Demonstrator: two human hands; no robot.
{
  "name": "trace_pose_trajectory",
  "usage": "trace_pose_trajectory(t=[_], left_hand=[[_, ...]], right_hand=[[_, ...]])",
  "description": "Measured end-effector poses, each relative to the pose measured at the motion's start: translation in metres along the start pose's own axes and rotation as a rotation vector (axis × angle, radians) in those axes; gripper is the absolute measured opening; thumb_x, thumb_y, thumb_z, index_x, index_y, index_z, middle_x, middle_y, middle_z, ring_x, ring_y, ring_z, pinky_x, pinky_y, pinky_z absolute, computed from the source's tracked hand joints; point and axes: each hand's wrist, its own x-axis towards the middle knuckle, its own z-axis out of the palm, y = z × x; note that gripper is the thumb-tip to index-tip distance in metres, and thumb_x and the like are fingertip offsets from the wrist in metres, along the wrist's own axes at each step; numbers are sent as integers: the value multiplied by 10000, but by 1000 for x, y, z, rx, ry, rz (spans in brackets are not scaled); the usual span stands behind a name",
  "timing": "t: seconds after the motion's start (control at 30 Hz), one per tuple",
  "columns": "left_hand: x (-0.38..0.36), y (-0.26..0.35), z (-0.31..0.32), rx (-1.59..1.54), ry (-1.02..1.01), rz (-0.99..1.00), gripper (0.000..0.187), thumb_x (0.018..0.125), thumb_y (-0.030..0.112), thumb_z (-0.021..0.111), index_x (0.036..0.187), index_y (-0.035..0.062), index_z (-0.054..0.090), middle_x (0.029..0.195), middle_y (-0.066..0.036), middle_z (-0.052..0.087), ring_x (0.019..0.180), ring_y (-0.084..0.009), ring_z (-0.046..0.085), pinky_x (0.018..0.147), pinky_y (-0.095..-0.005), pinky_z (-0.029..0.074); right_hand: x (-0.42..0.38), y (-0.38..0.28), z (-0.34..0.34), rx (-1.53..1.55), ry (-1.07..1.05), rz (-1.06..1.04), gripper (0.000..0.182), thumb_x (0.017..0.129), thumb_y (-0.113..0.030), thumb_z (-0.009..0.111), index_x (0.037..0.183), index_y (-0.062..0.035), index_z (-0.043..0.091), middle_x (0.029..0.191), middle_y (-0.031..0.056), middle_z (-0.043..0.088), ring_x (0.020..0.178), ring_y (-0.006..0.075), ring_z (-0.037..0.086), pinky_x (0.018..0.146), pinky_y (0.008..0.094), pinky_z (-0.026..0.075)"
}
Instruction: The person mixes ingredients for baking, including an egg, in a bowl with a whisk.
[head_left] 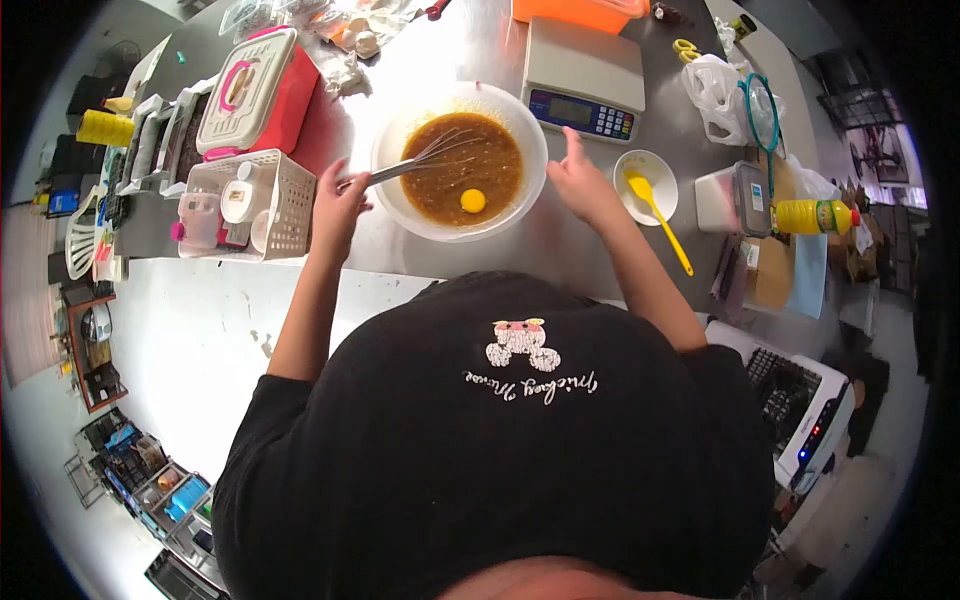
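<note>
A white mixing bowl stands on the steel counter, filled with brown batter and a whole egg yolk near its front. My left hand grips the handle of a metal whisk whose wires rest in the batter. My right hand hovers beside the bowl's right rim, fingers loosely curled with one raised, holding nothing.
A digital scale sits behind the bowl. A small white bowl with a yellow spatula lies right of my right hand. A white basket and a red-and-white box stand left. A yellow bottle lies at the right.
</note>
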Motion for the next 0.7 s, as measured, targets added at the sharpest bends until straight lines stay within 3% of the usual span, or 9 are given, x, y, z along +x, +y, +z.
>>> trace_pose_trajectory(t=[0.03,0.1,0.2,0.27,0.3,0.4,0.5,0.57,0.7], left_hand=[[6,8,5,2,-16,-6,526,782,210,693,1193,-10,450,1010,-122,544,864,-159,544,666,-263,481],[15,27,26,13,-166,260,329,827,157,649,1086,-12,536,922,-67,566,731,-101,539,597,-219,458],[29,47,59,-82,-286,359,243,822,144,652,989,-16,577,857,-47,581,726,-89,544,620,-215,442],[42,56,83,55,-359,450,163,816,146,659,899,20,600,827,-26,591,697,-85,529,640,-213,425],[61,45,96,111,-416,475,190,841,225,633,845,38,604,742,-19,586,659,-93,523,629,-215,415],[69,67,124,217,-498,276,279,876,302,572,744,57,574,635,-22,545,589,-108,508,580,-232,397],[75,82,131,-351,-430,268,372,920,289,490,602,105,432,536,-11,429,484,-127,383,492,-274,330],[73,96,112,-465,-537,347,377,929,277,476,602,110,387,518,-4,381,472,-121,338,481,-281,314],[39,98,95,-378,-479,367,375,932,282,470,619,98,377,492,-13,365,446,-125,340,472,-284,320]], right_hand=[[12,-5,13,2,6,16,670,817,-305,447,1379,-53,183,1226,273,472,1127,401,474,962,452,354],[30,-7,37,-48,66,-32,647,840,-304,394,1371,-22,155,1100,285,554,1004,410,554,895,473,405],[25,-20,47,-46,189,54,526,841,-243,374,1321,-53,271,1057,261,579,977,396,566,849,487,425],[27,-18,51,-41,264,73,490,838,-223,369,1298,-64,312,1055,250,583,969,396,568,835,490,431],[29,-16,53,-41,296,53,466,830,-202,367,1277,-73,344,1052,239,588,966,392,570,836,490,431],[31,-14,56,-37,344,37,450,816,-175,367,1258,-87,382,1051,221,594,965,384,573,839,484,432],[30,-16,56,-56,370,76,462,810,-166,368,1266,-99,387,1053,210,597,969,374,573,841,472,434],[32,-12,58,-73,370,118,468,810,-164,369,1274,-107,385,1052,206,598,971,368,573,843,464,435],[36,-8,62,6,378,67,493,798,-154,380,1290,-114,383,1059,203,596,962,368,576,836,452,443]])
